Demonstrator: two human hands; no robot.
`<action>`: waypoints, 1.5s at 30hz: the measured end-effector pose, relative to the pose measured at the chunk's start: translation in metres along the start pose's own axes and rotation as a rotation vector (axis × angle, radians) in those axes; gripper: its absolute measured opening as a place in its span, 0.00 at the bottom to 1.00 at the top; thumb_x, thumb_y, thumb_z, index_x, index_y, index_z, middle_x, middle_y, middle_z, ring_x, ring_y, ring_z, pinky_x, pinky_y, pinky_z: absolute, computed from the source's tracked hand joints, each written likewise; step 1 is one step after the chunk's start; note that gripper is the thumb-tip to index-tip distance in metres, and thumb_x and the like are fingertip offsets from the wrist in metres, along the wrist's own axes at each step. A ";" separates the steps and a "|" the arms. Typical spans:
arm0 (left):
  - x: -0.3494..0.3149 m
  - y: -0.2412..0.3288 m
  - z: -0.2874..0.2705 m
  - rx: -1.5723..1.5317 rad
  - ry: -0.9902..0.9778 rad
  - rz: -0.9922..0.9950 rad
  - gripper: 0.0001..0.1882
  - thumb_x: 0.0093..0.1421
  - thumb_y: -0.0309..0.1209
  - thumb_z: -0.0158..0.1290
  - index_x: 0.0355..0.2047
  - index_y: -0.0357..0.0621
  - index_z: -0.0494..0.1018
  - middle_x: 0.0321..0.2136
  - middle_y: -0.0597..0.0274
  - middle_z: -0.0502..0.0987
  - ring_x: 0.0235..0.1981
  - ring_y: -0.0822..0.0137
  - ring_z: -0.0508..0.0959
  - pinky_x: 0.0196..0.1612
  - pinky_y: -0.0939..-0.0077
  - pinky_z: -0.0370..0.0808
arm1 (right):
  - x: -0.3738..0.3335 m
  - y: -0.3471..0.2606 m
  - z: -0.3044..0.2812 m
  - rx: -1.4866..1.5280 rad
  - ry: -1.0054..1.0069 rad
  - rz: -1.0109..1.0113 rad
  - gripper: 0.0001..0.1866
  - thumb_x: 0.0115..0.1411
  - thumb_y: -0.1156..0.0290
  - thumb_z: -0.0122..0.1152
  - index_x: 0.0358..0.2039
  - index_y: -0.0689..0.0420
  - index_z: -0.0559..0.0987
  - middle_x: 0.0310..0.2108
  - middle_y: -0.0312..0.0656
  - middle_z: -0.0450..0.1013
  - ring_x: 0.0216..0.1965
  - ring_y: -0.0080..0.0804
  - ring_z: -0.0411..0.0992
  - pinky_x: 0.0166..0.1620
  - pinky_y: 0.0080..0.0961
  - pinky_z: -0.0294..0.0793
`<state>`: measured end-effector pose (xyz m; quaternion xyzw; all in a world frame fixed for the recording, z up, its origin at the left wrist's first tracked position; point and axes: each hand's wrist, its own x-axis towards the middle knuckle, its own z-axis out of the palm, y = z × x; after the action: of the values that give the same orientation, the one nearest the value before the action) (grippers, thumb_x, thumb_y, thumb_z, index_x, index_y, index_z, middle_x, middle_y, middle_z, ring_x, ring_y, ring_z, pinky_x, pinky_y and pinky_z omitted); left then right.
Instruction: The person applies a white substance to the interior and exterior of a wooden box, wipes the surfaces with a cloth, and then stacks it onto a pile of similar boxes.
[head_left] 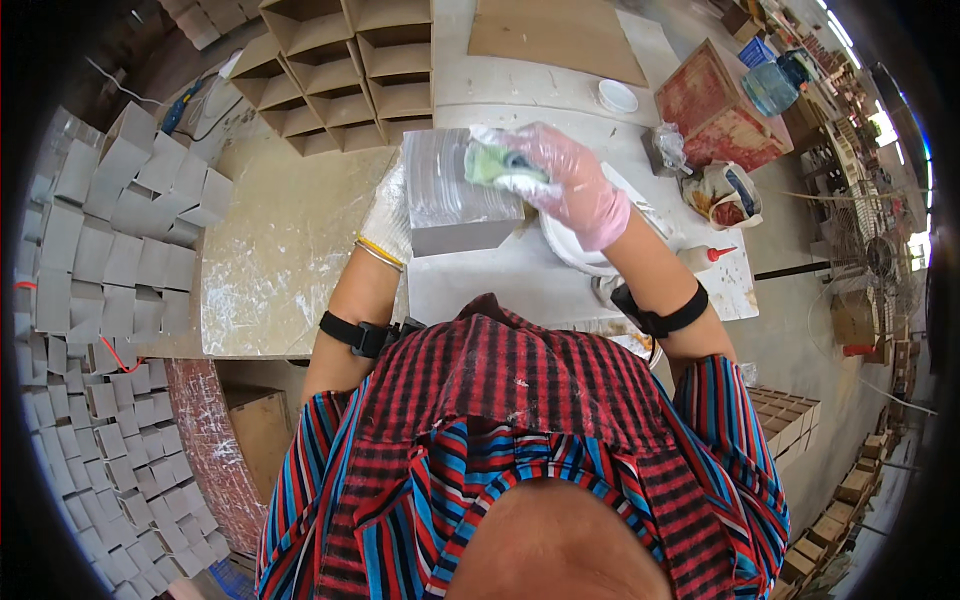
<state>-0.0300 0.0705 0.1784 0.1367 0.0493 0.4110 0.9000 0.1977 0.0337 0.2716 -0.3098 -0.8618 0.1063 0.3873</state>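
A grey box [432, 180] is tilted over the table in front of me, its upper face streaked with wet white smears. My left hand [388, 222], in a white knit glove, grips the box along its left side; most of its fingers are hidden behind it. Under a clear plastic cover and a pink glove, my right hand [565, 180] closes around a green sponge [488, 163], which presses on the right part of the smeared face. Partly hidden below my right wrist is a white bowl [562, 246].
A divided cardboard rack [345, 100] stands at the far left, near a brown board [555, 40] and a white dish [618, 97]. To the right are a red-tipped bottle [703, 258], a bag [722, 195] and a red crate [712, 110]. Grey boxes [90, 260] are stacked left.
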 end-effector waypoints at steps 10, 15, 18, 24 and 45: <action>0.011 0.001 -0.011 0.179 0.407 0.020 0.25 0.68 0.47 0.39 0.53 0.39 0.69 0.47 0.50 0.75 0.45 0.54 0.78 0.50 0.59 0.76 | -0.005 -0.022 0.000 0.153 -0.071 -0.057 0.32 0.53 0.67 0.65 0.60 0.46 0.70 0.42 0.41 0.76 0.42 0.41 0.74 0.44 0.34 0.75; 0.015 -0.012 -0.014 0.387 0.514 0.032 0.22 0.67 0.43 0.44 0.49 0.37 0.71 0.44 0.50 0.77 0.41 0.56 0.79 0.43 0.62 0.80 | -0.005 -0.011 0.011 -0.058 -0.200 -0.207 0.29 0.53 0.66 0.65 0.58 0.46 0.72 0.41 0.40 0.76 0.42 0.42 0.74 0.44 0.35 0.75; 0.006 -0.016 -0.015 0.484 0.546 0.080 0.19 0.66 0.39 0.46 0.47 0.36 0.73 0.41 0.52 0.78 0.40 0.58 0.80 0.44 0.64 0.80 | 0.004 -0.007 0.014 0.055 -0.093 -0.194 0.27 0.53 0.65 0.65 0.56 0.47 0.74 0.41 0.42 0.75 0.43 0.43 0.74 0.44 0.36 0.75; -0.001 -0.016 -0.010 0.869 0.086 0.121 0.22 0.64 0.40 0.51 0.54 0.42 0.69 0.49 0.55 0.74 0.49 0.61 0.76 0.51 0.66 0.75 | 0.019 -0.012 0.007 0.012 -0.075 -0.140 0.29 0.55 0.59 0.62 0.59 0.44 0.71 0.38 0.41 0.75 0.40 0.41 0.74 0.42 0.36 0.76; -0.001 -0.013 -0.048 0.397 0.349 0.037 0.19 0.65 0.41 0.49 0.49 0.41 0.73 0.42 0.58 0.78 0.40 0.65 0.79 0.42 0.71 0.78 | -0.001 -0.012 0.018 -0.042 -0.110 -0.115 0.30 0.52 0.67 0.66 0.58 0.42 0.72 0.41 0.39 0.76 0.40 0.42 0.74 0.44 0.37 0.75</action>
<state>-0.0307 0.0711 0.1289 0.2386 0.2812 0.4269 0.8257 0.1794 0.0246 0.2637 -0.2616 -0.9003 0.0824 0.3381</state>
